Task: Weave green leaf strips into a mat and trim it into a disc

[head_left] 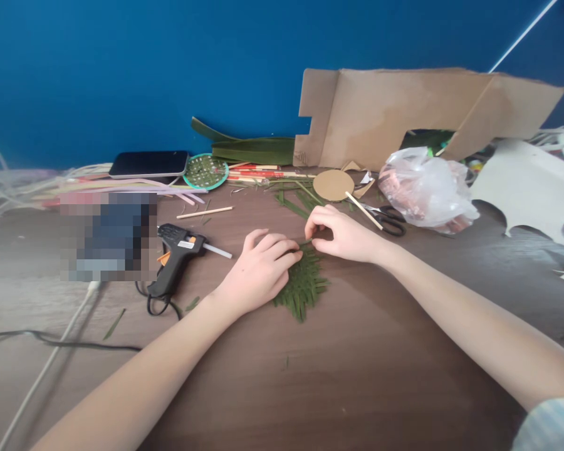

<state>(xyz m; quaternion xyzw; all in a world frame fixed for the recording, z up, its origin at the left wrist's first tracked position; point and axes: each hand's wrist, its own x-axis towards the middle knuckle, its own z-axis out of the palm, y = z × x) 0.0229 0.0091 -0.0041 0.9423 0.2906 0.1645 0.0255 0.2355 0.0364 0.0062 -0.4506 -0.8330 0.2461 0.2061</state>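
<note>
leaves (303, 291) fan out under left hand (266, 269), its grip unclear; right hand (341, 235) pinches their far edge; tabletop (329, 376) spreads nearer.

The left hand (266, 269) lay over a fringed mat of green leaf strips (304, 291) on the brown table (310, 388), while the right hand (343, 233) curled its fingers at the mat's far edge. A black hot glue gun (173, 266) lay to the left; beyond were a cardboard disc (333, 186), black-handled scissors (395, 222) and a knotted plastic bag (425, 188) before folded cardboard (385, 116).
</note>
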